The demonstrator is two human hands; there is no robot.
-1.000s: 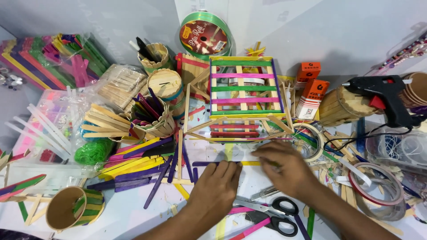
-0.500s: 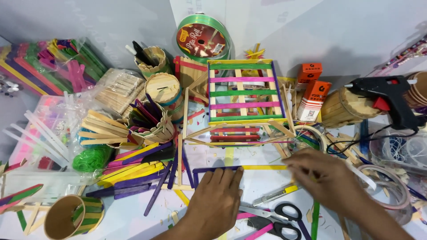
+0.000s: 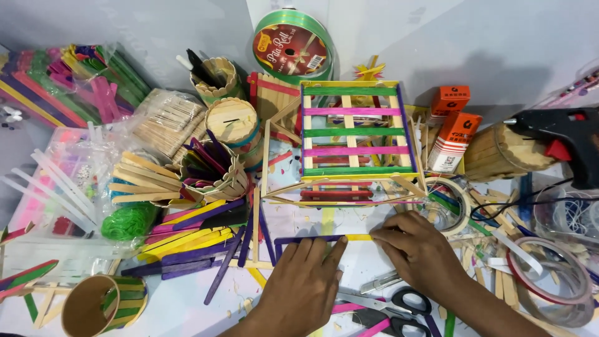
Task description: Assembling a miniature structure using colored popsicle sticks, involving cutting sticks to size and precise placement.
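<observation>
Where flat wooden sticks point(image 3: 324, 238) meet, both hands point(image 3: 306, 284) point(image 3: 421, 253) pressing.

Two bare hands, the left hand point(image 3: 304, 284) and the right hand point(image 3: 421, 253), lay below the one colourful stick-lattice frame point(image 3: 352, 131). Right of that frame stood two orange cardboard boxes point(image 3: 454, 142) and one black glue gun point(image 3: 561, 140). Above it leaned one green ribbon spool point(image 3: 292, 45). Below it lay one pair of black-handled scissors point(image 3: 399, 302). Left of it I counted three round stick-walled holders point(image 3: 232, 122).
</observation>
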